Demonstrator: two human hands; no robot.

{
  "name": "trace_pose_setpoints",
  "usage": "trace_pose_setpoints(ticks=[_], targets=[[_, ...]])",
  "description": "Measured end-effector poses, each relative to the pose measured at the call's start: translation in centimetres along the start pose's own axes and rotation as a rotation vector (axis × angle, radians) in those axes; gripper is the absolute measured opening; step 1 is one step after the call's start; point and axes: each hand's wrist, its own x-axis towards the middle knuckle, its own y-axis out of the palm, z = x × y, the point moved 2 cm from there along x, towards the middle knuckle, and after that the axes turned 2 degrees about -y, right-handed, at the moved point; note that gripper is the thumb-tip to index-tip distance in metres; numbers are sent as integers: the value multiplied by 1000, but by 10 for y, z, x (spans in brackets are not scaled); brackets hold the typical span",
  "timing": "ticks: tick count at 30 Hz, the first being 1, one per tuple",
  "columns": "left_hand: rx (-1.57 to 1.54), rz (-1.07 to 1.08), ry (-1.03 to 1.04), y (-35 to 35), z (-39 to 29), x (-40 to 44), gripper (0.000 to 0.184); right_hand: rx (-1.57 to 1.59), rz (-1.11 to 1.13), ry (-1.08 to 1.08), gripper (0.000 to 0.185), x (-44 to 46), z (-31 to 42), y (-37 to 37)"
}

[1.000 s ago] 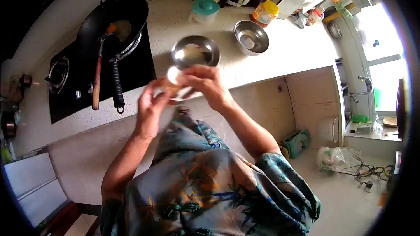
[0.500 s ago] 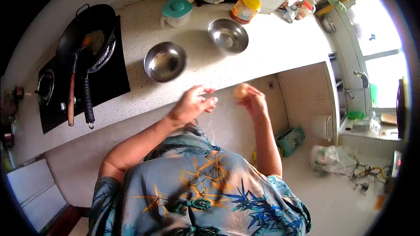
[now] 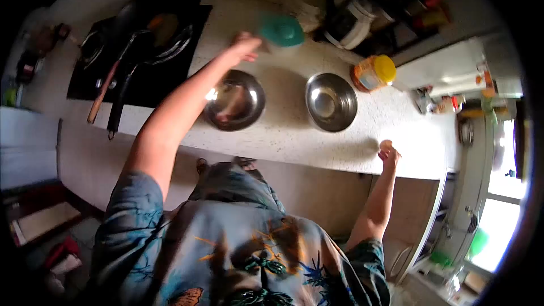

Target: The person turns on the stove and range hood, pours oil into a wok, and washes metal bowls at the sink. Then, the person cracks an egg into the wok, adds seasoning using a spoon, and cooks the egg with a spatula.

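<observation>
My left hand point(image 3: 245, 48) reaches over the counter to the side of a container with a teal lid point(image 3: 283, 30). Motion blurs its fingers, and I cannot tell whether they grip the container's handle. Below that forearm sits a steel bowl point(image 3: 235, 102). A second steel bowl point(image 3: 331, 102) stands to its right. Near the counter's front edge, my right hand point(image 3: 390, 157) is closed on a small, round, pale brown egg point(image 3: 386, 145). Whether the shell is whole cannot be made out.
A black wok point(image 3: 141, 17) with a ladle in it rests on the stove point(image 3: 90, 82) at the left. Behind the bowls stand a yellow-lidded jar point(image 3: 374, 72) and a white jug point(image 3: 351, 25). A sink and window lie at the far right.
My left hand has gone from in front of the counter to beside the teal-lidded container. The right hand has moved right with the egg. The view has turned and shifted.
</observation>
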Motion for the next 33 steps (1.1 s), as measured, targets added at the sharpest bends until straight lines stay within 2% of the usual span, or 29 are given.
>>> trace_pose_setpoints(ticks=[1,4,5,7,8,9,10,11,12,13,14,16,18,20,22,23,25,27,28,30,31,33], targets=[[73,10,27,1,2,11,34,49,51,-21,34,-6,5,1],[237,175,-13,13,34,92,64,39,-47,-75,52,0,-2,-13],[260,188,-2,19,42,112,66,0,-117,-80,52,-9,2,-15],[292,238,-8,27,51,136,62,-24,-120,-124,43,-32,-3,-18],[284,221,-10,28,51,138,62,-73,60,-101,42,-45,-11,-20],[264,211,-19,31,53,136,58,-23,421,-103,38,-60,-21,-20],[246,204,-27,30,55,136,54,-177,474,-57,37,-90,-33,-5],[241,196,-33,26,59,137,54,-125,813,-20,42,-77,-80,-5],[208,286,-49,25,63,140,50,-475,880,45,36,-181,-21,36],[177,377,-62,25,65,140,46,-417,1070,59,39,-227,-21,52],[173,376,-63,24,66,135,46,-340,1240,117,47,-249,-48,56],[-102,564,-91,22,68,121,36,-434,1399,216,64,-297,-66,68],[-155,569,-91,24,72,125,32,-493,1516,272,67,-324,-80,72],[-210,583,-95,27,72,120,29,-518,1572,307,69,-334,-85,71],[-293,446,-85,23,66,113,27,-511,1608,338,71,-336,-85,69],[-294,450,-86,20,61,100,27,-498,1618,351,73,-336,-84,69],[-286,344,32,7,47,71,26,-447,1630,387,75,-335,-80,68],[-410,368,167,-9,36,30,25,-349,1635,421,78,-330,-72,72],[-380,360,163,-21,22,-5,27,-282,1642,445,79,-327,-65,77],[-440,350,244,-41,13,-59,27,41,1704,364,81,-322,-38,100],[-455,318,224,-52,6,-88,25,193,1737,234,84,-322,-17,118],[-480,290,217,-71,11,-130,23,111,1565,-86,52,-325,26,147]])
